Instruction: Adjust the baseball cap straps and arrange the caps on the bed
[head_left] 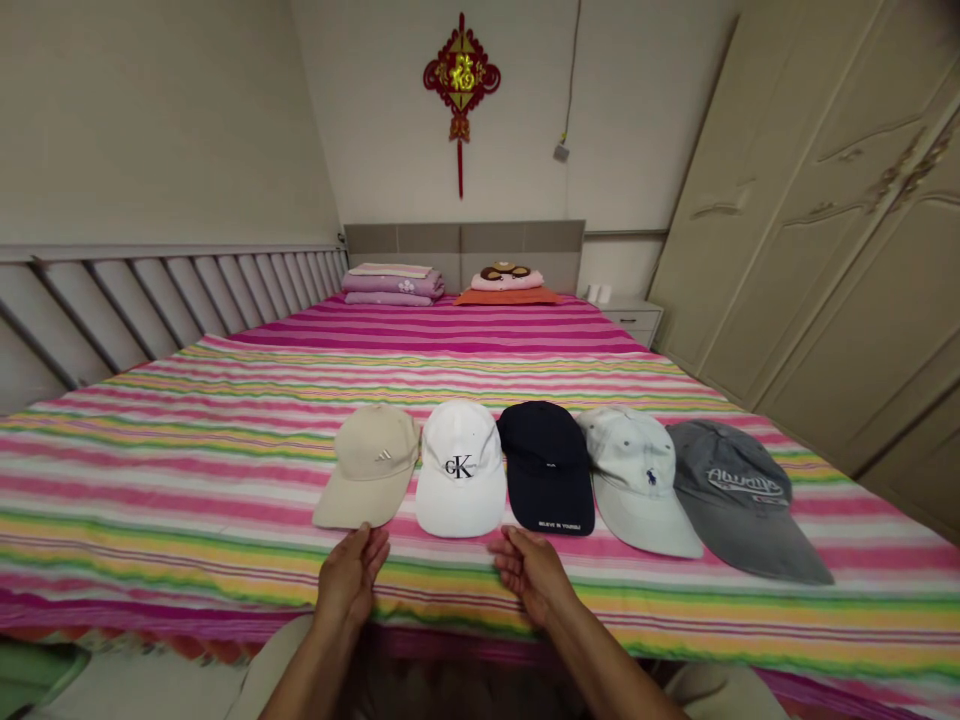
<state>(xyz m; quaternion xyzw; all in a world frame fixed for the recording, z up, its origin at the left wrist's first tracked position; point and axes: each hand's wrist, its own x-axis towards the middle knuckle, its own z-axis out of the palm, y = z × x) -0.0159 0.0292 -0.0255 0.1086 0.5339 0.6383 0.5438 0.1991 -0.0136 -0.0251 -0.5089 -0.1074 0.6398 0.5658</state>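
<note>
Several caps lie in a row on the striped bedspread (247,480), brims toward me. From the left they are a beige cap (375,460), a white cap (461,480), a black cap (547,470), a pale cap with a small dark logo (637,480) and a grey cap (742,500). My left hand (351,575) is at the front edge of the beige cap's brim, fingers apart and holding nothing. Just in front of the gap between the white and black caps is my right hand (531,572), its fingers loosely curled and apart, with nothing held.
Folded purple bedding (394,285) and a pink and orange pile (508,285) rest by the headboard (457,250). A metal rail (172,300) runs along the left. A nightstand (634,320) and a wardrobe (810,220) stand at the right.
</note>
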